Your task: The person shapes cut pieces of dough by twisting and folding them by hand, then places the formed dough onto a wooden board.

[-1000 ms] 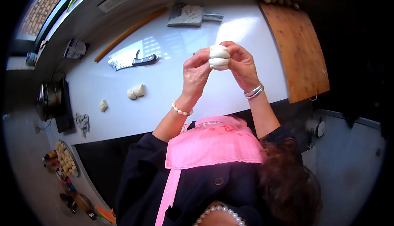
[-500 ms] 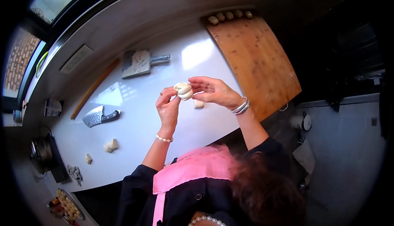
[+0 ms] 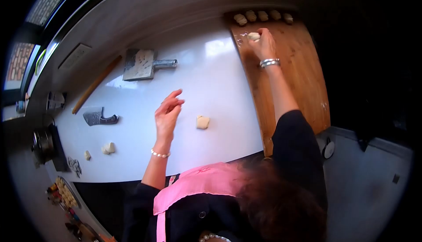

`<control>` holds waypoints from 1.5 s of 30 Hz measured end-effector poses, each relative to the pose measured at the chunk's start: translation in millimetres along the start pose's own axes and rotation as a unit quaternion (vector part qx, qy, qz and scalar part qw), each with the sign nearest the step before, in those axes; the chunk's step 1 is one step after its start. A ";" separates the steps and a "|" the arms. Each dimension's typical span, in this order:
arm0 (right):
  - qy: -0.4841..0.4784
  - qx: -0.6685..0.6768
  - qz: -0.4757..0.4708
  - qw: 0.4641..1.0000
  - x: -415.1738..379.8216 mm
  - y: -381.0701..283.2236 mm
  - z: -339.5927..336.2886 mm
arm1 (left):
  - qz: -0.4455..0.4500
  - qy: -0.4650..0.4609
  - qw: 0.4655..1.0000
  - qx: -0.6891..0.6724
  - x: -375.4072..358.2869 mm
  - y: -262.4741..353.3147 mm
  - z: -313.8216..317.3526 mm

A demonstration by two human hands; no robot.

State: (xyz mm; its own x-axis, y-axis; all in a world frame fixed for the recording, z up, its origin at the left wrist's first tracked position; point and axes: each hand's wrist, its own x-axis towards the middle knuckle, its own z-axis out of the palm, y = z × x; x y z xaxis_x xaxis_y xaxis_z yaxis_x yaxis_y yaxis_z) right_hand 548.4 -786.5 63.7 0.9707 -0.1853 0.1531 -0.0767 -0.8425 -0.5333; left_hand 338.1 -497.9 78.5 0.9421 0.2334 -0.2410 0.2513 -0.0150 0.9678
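My right hand (image 3: 264, 46) is over the far part of the wooden board (image 3: 296, 70), its fingers closed on a shaped dough piece (image 3: 253, 36). Just beyond it, several similar dough rolls (image 3: 263, 16) line the board's far edge. My left hand (image 3: 168, 110) hovers above the white counter (image 3: 220, 83), fingers apart and nothing held. A flat lump of dough (image 3: 202, 122) lies on the counter to the right of my left hand.
On the left lie a cleaver (image 3: 100, 117), a wooden rolling pin (image 3: 96, 85) and a square metal scraper (image 3: 140, 65) with a handle. Small dough pieces (image 3: 108, 148) rest nearer the front left. A pot (image 3: 42, 145) stands at the far left.
The shaped dough piece has gone from between both hands to over the board in my right hand. My left hand has let go and moved slightly left. The view has shifted.
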 end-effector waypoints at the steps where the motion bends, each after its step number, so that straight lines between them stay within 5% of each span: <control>1: 0.023 -0.013 -0.044 0.999 13.4 12.0 12.3 | -0.011 0.021 1.000 0.003 -10.1 -3.6 -13.3; 6: 0.008 -0.003 -0.082 0.997 44.6 35.1 49.3 | -0.065 0.126 0.990 0.017 -49.4 -20.8 -68.1; 7: 0.035 -0.034 -0.149 0.988 48.7 52.0 74.9 | -0.082 0.154 0.984 -0.018 -62.4 -26.1 -78.2; 10: -0.084 -0.058 -0.089 0.991 70.9 64.9 78.4 | -0.079 0.185 0.977 -0.071 -78.1 -46.5 -98.8; 13: -0.073 -0.133 -0.152 0.977 116.1 158.4 62.9 | -0.085 0.211 0.969 -0.099 -84.4 -72.8 -117.1; 15: -0.057 -0.248 -0.130 0.958 77.2 92.1 29.9 | -0.084 0.238 0.961 -0.115 -96.5 -83.3 -137.3; 18: 0.018 -0.102 -0.152 0.983 46.3 59.6 24.3 | 0.008 0.303 0.949 -0.085 -106.7 -118.2 -204.2; 19: 0.024 0.112 -0.234 0.966 21.2 53.1 50.7 | 0.008 0.337 0.939 -0.069 -107.0 -123.9 -229.1; 20: -0.091 0.182 -0.126 0.971 -43.4 -30.1 48.3 | 0.024 0.347 0.935 -0.071 -102.1 -138.1 -256.0; 22: -0.221 0.177 -0.127 0.951 -150.4 -126.7 75.5 | 0.031 0.355 0.934 0.020 -86.7 -141.9 -290.8; 24: -0.343 0.205 -0.244 0.884 -238.2 -192.4 121.5 | 0.074 0.336 0.933 0.105 -72.7 -146.4 -314.6; 26: -0.350 0.258 -0.316 0.843 -302.7 -246.6 177.8 | 0.152 0.305 0.922 0.182 -59.4 -142.5 -326.8; 28: -0.253 0.237 -0.439 0.829 -337.2 -296.5 217.0 | 0.155 0.260 0.936 0.180 -51.0 -142.3 -336.5; 30: -0.272 0.151 -0.426 0.850 -360.5 -329.4 242.0 | 0.168 0.253 0.938 0.166 -51.6 -140.7 -351.0; 34: -0.250 0.022 -0.430 0.867 -374.6 -358.5 267.0 | 0.159 0.300 0.936 0.092 -77.9 -151.3 -369.2; 38: -0.294 0.016 -0.516 0.804 -352.8 -357.6 247.6 | 0.119 0.311 0.943 -0.010 -96.9 -161.6 -381.6; 45: -0.350 -0.027 -0.587 0.730 -326.1 -262.6 168.5 | 0.088 0.121 0.987 -0.061 -92.9 -147.9 -326.8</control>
State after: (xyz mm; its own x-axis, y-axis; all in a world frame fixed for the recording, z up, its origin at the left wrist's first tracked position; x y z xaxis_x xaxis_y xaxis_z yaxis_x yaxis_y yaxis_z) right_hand 290.5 -419.6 13.6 0.2524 0.9676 0.0049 0.9105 -0.2358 -0.3398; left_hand 140.8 -199.7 -18.4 0.8842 0.4634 -0.0583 0.0464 0.0371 0.9982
